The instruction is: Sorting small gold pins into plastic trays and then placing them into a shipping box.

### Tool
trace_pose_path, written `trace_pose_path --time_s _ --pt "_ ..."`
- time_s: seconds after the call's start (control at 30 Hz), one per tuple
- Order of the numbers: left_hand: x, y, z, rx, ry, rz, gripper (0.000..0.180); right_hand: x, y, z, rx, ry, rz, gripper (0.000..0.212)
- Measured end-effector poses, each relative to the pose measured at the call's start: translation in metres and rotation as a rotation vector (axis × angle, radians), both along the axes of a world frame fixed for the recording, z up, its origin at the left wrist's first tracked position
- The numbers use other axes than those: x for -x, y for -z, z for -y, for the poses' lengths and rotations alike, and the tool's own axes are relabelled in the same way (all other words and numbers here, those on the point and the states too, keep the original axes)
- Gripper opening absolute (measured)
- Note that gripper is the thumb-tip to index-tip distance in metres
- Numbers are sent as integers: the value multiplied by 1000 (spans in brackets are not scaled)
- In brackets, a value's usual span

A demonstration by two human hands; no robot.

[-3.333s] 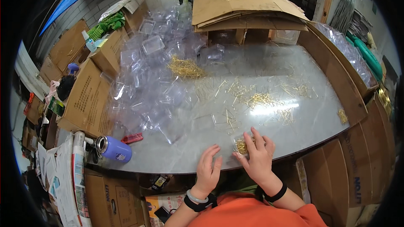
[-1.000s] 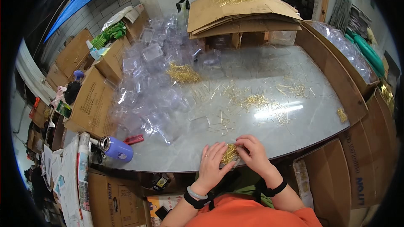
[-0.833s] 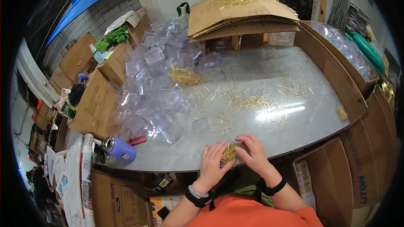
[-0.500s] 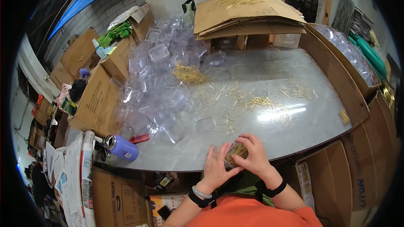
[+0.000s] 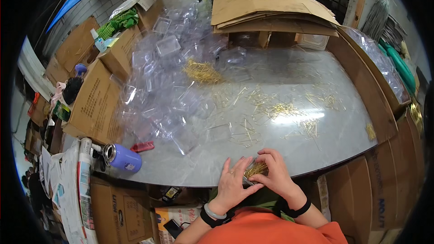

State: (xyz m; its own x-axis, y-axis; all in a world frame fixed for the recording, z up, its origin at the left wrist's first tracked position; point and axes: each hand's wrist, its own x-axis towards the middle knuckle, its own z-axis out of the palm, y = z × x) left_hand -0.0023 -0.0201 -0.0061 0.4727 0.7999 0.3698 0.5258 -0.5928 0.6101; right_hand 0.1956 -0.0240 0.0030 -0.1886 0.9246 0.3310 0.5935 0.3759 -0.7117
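Observation:
At the table's near edge, my left hand [image 5: 232,184] and my right hand [image 5: 277,176] close in around a small clear plastic box [image 5: 247,181] filled with thin gold wire pieces [image 5: 257,168]. The left hand presses along the box's left side, its fingers fairly straight. On the other side, my right fingers curve over the wires and the thumb lies along the near side. My hands hide most of the box. Farther up the table lie loose gold wires [image 5: 283,110], some with bent ends, and a denser pile of gold wires [image 5: 201,72].
Clear plastic boxes [image 5: 168,46] are heaped across the left of the grey table [image 5: 194,169]. A purple bottle [image 5: 123,158] stands open near a red tool [image 5: 142,146]. Cardboard sheets [image 5: 271,9] carry more wires at the back. Cardboard walls [image 5: 361,79] border the right side.
The whole view has shifted slightly. Both hands stay around the box; the right fingers are bent a little differently over the wires.

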Motion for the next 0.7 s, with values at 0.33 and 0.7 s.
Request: trace_pose_path --time_s 0.33,0.7 --pt "7 -7 -7 -4 61 44 70 -32 -15 -1 115 -256 -111 34" --pt "0 -2 -8 10 30 89 64 -17 -17 12 83 -74 -357 22"
